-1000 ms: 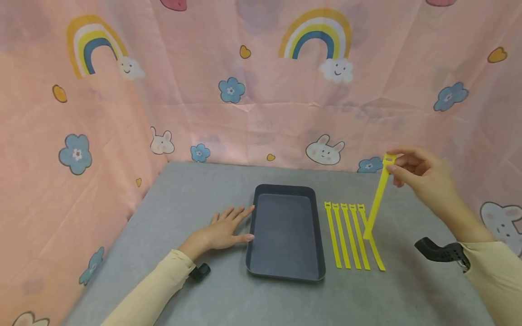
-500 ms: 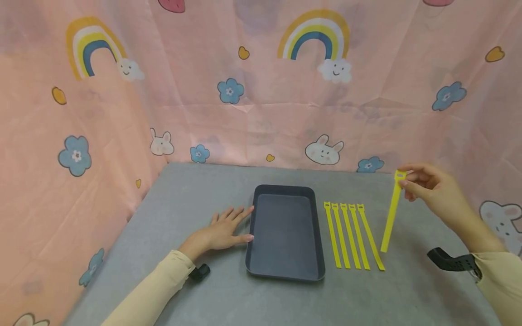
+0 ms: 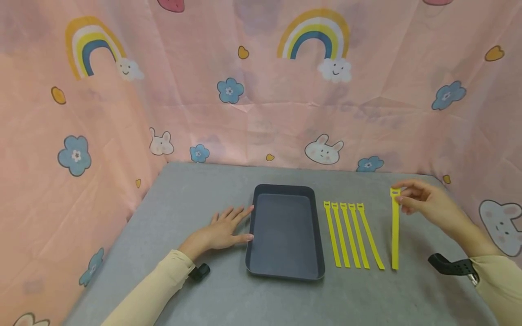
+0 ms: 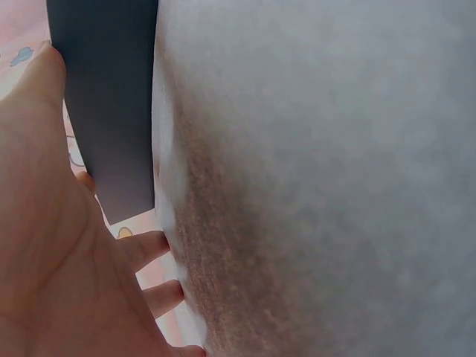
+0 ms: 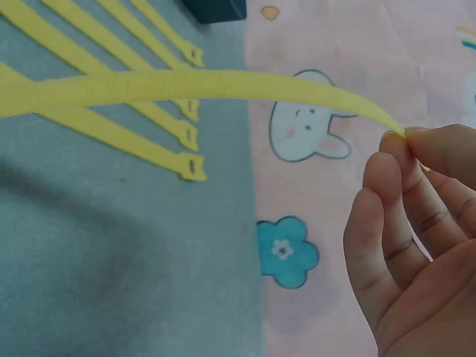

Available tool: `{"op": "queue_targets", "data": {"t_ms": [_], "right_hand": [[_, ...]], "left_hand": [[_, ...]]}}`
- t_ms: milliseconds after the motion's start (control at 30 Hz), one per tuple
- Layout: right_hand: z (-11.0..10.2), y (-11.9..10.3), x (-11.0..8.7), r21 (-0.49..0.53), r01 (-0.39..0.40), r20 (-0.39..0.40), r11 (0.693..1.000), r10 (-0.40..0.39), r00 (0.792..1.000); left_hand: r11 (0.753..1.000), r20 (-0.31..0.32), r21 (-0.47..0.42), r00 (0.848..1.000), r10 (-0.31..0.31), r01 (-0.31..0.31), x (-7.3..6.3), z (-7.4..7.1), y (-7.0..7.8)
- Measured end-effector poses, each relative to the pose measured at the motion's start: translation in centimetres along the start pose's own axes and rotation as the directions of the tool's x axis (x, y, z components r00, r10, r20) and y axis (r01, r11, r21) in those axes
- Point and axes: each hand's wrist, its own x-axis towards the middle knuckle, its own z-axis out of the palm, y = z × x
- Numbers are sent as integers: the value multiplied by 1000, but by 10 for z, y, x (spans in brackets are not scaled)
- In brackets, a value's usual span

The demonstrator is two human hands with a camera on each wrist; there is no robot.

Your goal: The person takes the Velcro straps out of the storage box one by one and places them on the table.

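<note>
My right hand [image 3: 428, 203] pinches a yellow cable tie [image 3: 395, 235] by its slotted head, between thumb and fingertips. In the right wrist view the tie [image 5: 216, 85] bows in an arc away from the fingertips. Several more yellow cable ties [image 3: 344, 235] lie side by side on the table to its left; the rightmost one [image 3: 370, 236] slants away from the others. Fingers spread, my left hand [image 3: 218, 232] rests on the table and touches the left side of a dark grey rectangular tray [image 3: 285, 235]. The left wrist view shows its thumb against the tray's wall [image 4: 111, 97].
The grey table [image 3: 204, 185] ends at the back against a pink patterned curtain [image 3: 261, 113], which also hangs at both sides. Black straps with wrist cameras [image 3: 450, 265] are on both wrists.
My right hand has carried the cable tie rightward and down, away from the row. The tie now hangs nearly straight, its tail lower. My left hand and the tray have stayed put.
</note>
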Motion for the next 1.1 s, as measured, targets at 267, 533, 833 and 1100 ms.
{"op": "queue_targets", "data": {"t_ms": [267,533,833,1100], "right_hand": [[10,12,6,-14,-26,21,1000,26,999],[21,30,20,-63,-62,34,996,64,997],[33,41,33,-109,-106,63,988,113,992],[40,51,39,-150,-113,73,982,125,989]], "left_hand": [[1000,0,0,1000,-5,5,0,1,-2],[1000,13,-10,1000,-15,15,-3,0,0],[1000,-2,-6,1000,-13,13,-2,1,-1],[1000,-3,-13,1000,-13,13,-1,0,0]]}}
